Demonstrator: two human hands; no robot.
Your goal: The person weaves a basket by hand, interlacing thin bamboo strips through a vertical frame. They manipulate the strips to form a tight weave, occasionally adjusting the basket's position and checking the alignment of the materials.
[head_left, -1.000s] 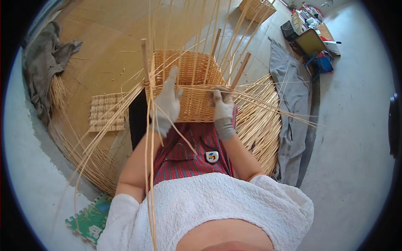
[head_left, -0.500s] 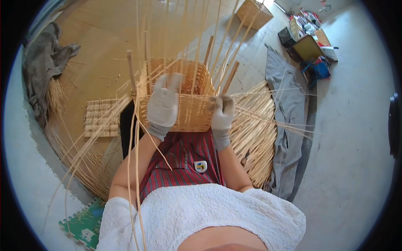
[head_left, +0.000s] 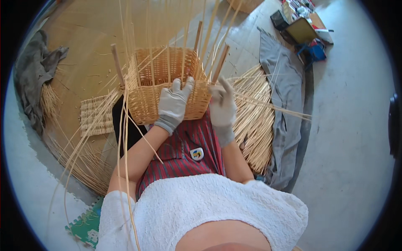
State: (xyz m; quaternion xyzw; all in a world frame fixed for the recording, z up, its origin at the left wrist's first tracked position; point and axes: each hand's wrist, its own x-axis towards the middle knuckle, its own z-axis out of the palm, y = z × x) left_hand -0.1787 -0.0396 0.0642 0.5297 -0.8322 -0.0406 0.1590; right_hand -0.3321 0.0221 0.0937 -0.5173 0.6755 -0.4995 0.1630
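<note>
A partly woven wicker basket (head_left: 142,104) rests tilted on my lap, with tall thin upright canes (head_left: 168,54) along its near wall and thicker wooden sticks at its corners. My left hand (head_left: 173,104), in a pale glove with a grey cuff, grips the near wall, its fingertips at the rim among the canes. At the near right corner, beside a wooden stick (head_left: 221,62), is my gloved right hand (head_left: 223,111). One of its fingers is stretched upward, apart from the rest, and motion smears the other fingers. Loose long strands (head_left: 121,138) hang from the basket's left corner toward me.
Right of the basket, a bundle of straw-coloured canes (head_left: 253,134) lies by a grey cloth (head_left: 287,125). On the left are a flat woven panel (head_left: 94,117), another grey cloth (head_left: 35,75) and a green foam mat (head_left: 86,226). A blue stool (head_left: 312,52) stands at the far right.
The basket appears higher and farther left in view. My left hand has moved right along the near wall, its fingers now at the rim. My right hand's finger has straightened upward.
</note>
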